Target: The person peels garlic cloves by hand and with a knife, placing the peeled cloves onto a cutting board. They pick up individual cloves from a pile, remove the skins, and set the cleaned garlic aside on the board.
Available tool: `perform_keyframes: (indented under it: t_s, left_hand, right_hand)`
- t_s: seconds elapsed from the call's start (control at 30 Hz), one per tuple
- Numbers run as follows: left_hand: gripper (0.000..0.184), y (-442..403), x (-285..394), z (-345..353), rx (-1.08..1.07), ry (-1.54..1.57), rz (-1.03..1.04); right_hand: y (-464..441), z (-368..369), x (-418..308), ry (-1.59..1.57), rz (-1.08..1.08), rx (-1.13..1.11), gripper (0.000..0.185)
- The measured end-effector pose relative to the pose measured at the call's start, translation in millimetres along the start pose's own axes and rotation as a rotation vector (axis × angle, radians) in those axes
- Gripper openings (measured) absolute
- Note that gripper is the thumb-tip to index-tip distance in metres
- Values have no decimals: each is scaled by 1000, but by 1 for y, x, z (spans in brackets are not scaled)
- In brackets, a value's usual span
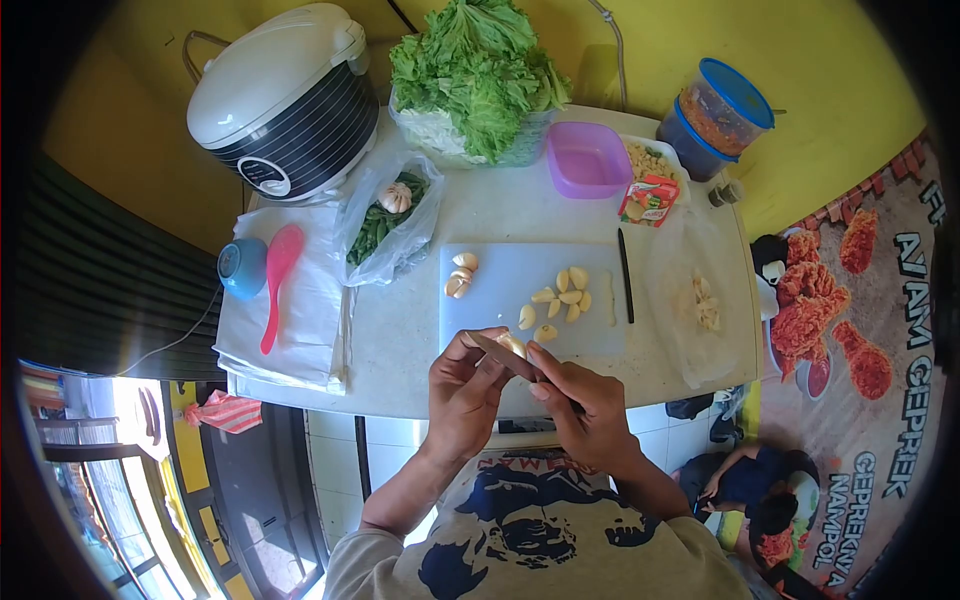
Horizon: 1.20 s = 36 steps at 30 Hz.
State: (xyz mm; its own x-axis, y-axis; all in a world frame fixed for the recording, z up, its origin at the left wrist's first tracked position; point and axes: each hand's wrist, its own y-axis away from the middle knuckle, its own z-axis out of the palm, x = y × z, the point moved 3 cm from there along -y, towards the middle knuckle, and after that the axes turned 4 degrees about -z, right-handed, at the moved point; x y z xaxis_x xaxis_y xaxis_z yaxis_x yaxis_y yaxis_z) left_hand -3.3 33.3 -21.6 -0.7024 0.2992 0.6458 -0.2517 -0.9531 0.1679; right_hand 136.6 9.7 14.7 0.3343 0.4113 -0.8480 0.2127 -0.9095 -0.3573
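Note:
Just over the near edge of the white cutting board, my left hand pinches a garlic clove. A small knife is gripped by its handle in my right hand, its blade lying against the clove and reaching to my left fingers. Pale peeled-looking cloves are spread on the board's right half. A few browner cloves form a small cluster at its upper left. Past the board's right end, garlic skins lie on a clear plastic bag.
Along the back stand a rice cooker, a tub of lettuce, a purple container and blue-lidded tubs. A bag of green chillies and a pink rice scoop lie left. Another person sits lower right.

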Motion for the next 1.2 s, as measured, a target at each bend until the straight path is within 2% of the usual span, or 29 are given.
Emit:
perform_keyframes:
  t_s: [0.3,0.5,0.57,0.6,0.67,0.7,0.77,0.8,0.87,1.0,1.07,1.2]
  left_hand:
    - [17,1,5,6,44,-73,99]
    - [19,-2,3,-3,7,-128,51]
    - [20,-2,5,0,11,-104,28]
    - [22,-2,6,2,15,-78,6]
    - [22,-2,6,1,18,-65,-16]
    - [23,-3,6,1,20,-53,-37]
    - [23,-2,6,1,25,-51,-32]
    - [23,-3,7,2,30,-49,-26]
    - [23,-2,8,4,34,-52,-6]
    - [22,-2,5,2,-37,-82,-13]
    - [22,-3,6,4,-32,-109,4]
    - [22,-3,7,5,-21,-189,59]
  right_hand:
    - [0,-2,1,41,-26,-27,43]
    - [0,-1,5,29,-27,-31,39]
    - [3,2,10,-535,390,-53,36]
    - [2,0,8,-536,390,-53,36]
    - [3,-1,9,-777,593,-21,36]
    - [5,0,11,-777,593,-21,36]
    - [7,-1,13,-588,455,29,38]
    - [6,-1,10,-588,455,28,38]
    - [1,-2,-4,-295,241,37,40]
    - [-1,4,0,-183,133,66,42]
    - [0,6,5,-95,12,9,43]
    - [-2,4,4,-11,10,-8,45]
